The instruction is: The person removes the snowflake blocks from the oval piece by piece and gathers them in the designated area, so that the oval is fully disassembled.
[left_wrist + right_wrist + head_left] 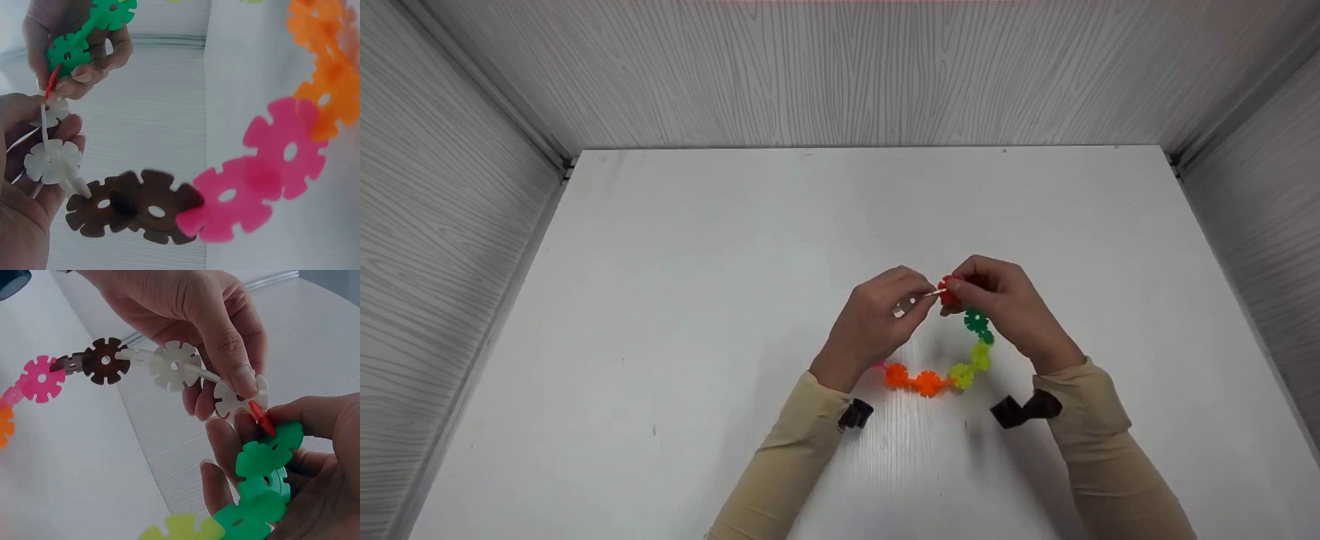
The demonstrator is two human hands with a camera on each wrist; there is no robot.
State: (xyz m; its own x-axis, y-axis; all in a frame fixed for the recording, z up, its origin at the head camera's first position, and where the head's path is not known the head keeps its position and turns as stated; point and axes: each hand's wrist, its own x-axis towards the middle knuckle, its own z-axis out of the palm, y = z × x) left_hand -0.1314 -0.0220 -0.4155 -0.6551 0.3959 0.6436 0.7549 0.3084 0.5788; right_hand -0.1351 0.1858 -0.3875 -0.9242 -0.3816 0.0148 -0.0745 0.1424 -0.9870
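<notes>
My left hand (877, 315) pinches a white notched plastic disc (228, 402) at one end of a linked chain. My right hand (1009, 300) pinches a red notched disc (949, 289), seen nearly edge-on in both wrist views and meeting the white one. Whether their slots are fully engaged cannot be told. Green discs (261, 458) hang from the red one by my right fingers. Another white disc (175, 365) joins brown discs (157, 205), then pink discs (287, 147). Orange discs (928, 384) and yellow-green discs (962, 376) curve below the hands, forming a loop.
A white tabletop (675, 262) lies beneath the hands. Pale wood-grain panels stand at the back (840, 75), left and right. Dark straps with small black pieces (1026, 409) sit at both sleeve cuffs.
</notes>
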